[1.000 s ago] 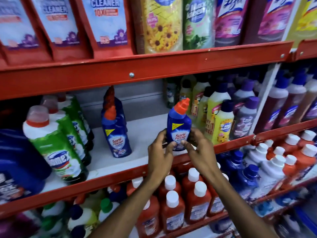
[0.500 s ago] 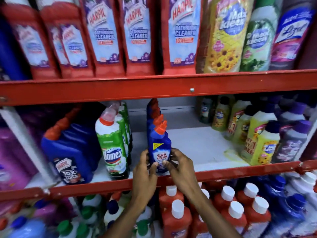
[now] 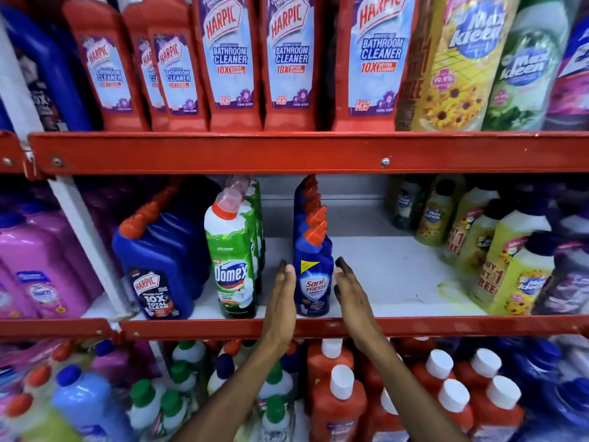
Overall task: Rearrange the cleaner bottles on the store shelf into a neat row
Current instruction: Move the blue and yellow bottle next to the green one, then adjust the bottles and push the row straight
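1. Flanking the front Sani Fresh bottle (image 3: 313,282), left hand (image 3: 284,295) and right hand (image 3: 350,293) lie flat and open, gripping nothing.
2. Bottle stands upright between the palms, at the shelf (image 3: 398,325) edge.
3. Likely rigid, smooth plastic, liquid-heavy: grasp the waist, not the angled cap.

Both bare forearms reach up and forward from the bottom of the view, the left hand (image 3: 283,298) and right hand (image 3: 350,293) held flat and open, palms facing each other, fingers straight and together, pointing away from the person.
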